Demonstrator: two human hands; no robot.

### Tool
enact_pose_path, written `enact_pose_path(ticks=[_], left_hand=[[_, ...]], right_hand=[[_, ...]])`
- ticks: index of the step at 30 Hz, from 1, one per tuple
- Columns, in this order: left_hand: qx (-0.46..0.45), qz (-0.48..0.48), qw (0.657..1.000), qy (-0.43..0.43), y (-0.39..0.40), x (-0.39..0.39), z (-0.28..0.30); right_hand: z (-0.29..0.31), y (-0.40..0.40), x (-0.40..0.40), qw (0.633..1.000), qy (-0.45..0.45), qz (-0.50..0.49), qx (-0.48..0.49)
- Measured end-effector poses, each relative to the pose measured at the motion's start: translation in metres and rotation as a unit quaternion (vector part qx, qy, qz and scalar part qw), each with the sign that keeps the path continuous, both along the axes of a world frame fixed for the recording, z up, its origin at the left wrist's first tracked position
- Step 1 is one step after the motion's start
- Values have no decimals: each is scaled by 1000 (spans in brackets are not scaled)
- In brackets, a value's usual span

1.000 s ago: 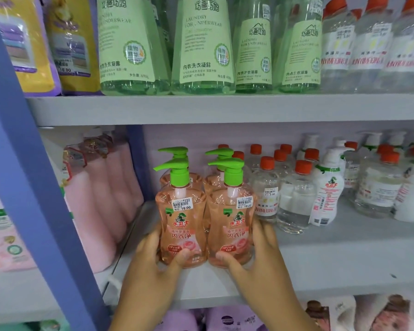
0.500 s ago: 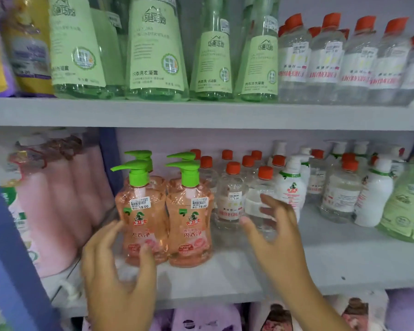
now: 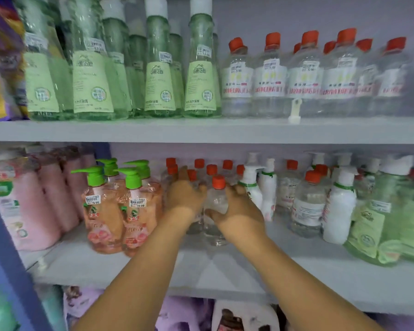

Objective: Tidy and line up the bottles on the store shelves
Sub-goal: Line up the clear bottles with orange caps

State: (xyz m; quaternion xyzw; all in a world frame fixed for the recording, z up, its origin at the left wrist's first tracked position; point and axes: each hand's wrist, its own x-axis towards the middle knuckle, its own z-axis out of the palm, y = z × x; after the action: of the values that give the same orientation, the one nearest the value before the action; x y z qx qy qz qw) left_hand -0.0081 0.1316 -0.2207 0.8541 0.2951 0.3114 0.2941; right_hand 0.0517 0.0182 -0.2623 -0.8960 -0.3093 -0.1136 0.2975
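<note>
Both hands bracket the small clear plastic bottle with the red cap (image 3: 217,206), just right of the peach pump bottles (image 3: 120,206). Right hand (image 3: 237,211) wraps it, left hand (image 3: 185,195) cups alongside, likely squaring the row.

Between the hands stands a clear bottle (image 3: 216,211) with an orange-red cap (image 3: 218,182). Left of the left hand (image 3: 185,195), peach-pink pump bottles (image 3: 122,211) carry bright green pumps. Right of the right hand (image 3: 238,209), white bottles (image 3: 339,211) wear green neck bands.
</note>
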Motion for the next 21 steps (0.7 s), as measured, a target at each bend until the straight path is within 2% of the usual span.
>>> enact_pose_path(ticks=[2,6,9,12,14,16,19,21], left_hand=[[-1,5,1000,-3,3,6,-5],[52,38,997,34,8,3,-25],[2,-17,1000,2,-8,-22,-30],[-4,-109,992,-66,-29,-55,-35],[-1,-164,979,-122,-36,-74,-50],[-43,-190,970,-145,-37,-83,-68],[-122,-215,961,-126,-33,-90,-96],[-132,-215,962,-106,-28,-88,-110]], right_hand=[[4,-15,-5,1000,-8,13,6],[6,-53,-20,1000,4,21,15],[2,-77,-29,999,13,13,42],[-10,-95,-39,994,12,25,104],[-26,-102,-45,984,53,26,168],[-43,-103,-51,965,139,30,222],[-57,-98,-54,939,227,47,253],[-58,-95,-59,935,233,44,262]])
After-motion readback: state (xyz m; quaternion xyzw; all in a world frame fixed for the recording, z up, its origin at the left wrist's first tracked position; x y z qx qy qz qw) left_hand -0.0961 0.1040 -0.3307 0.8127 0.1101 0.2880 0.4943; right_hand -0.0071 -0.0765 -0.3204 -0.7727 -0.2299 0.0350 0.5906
